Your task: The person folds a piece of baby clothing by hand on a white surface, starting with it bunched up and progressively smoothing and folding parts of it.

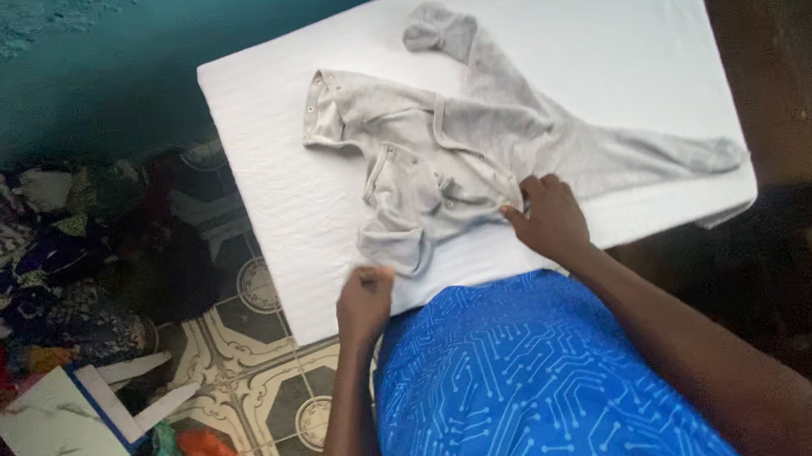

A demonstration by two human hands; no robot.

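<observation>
Head view: no container is seen; a grey baby sleepsuit [478, 150] is laid crumpled on a white padded worktop [626, 24], its collar end toward the left, one footed leg stretched to the right edge, the other leg pointed up.

The left hand [365, 301] is curled shut at the near edge of the worktop, a fold of the sleepsuit's lower left hem being pinched in it. The right hand [551, 218] is laid palm-down on the middle of the garment, fingers bent, cloth being gripped under the fingertips. Both forearms are reached out from a blue patterned top [533, 386].

Bare white surface is left above and right of the garment. Left of the worktop, patterned floor tiles [273, 393] are partly covered by a heap of mixed clothes [18, 269] and a marbled board [61, 435].
</observation>
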